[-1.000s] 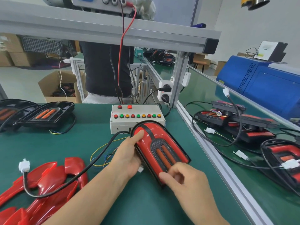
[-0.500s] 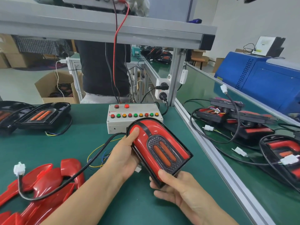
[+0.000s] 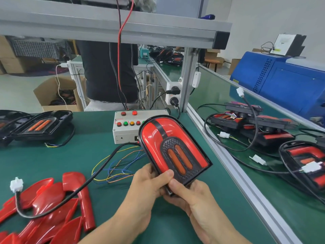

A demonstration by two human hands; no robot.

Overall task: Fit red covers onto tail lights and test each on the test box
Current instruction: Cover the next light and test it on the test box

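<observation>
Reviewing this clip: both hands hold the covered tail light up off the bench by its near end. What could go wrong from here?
1. Both hands, left and right, grip only the near end of the tail light, so it might tip or slip.
2. Its black cable runs across the loose red covers; lifting further may drag them.
3. The light's far end hangs right over the test box and may knock its buttons.

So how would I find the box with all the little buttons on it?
Look at the green workbench and follow it to its far edge, under the grey metal frame. The test box sits there, just behind the tail light held up in both hands. It's the only pale grey box on the bench, topped with small round red, green and orange buttons.
</observation>
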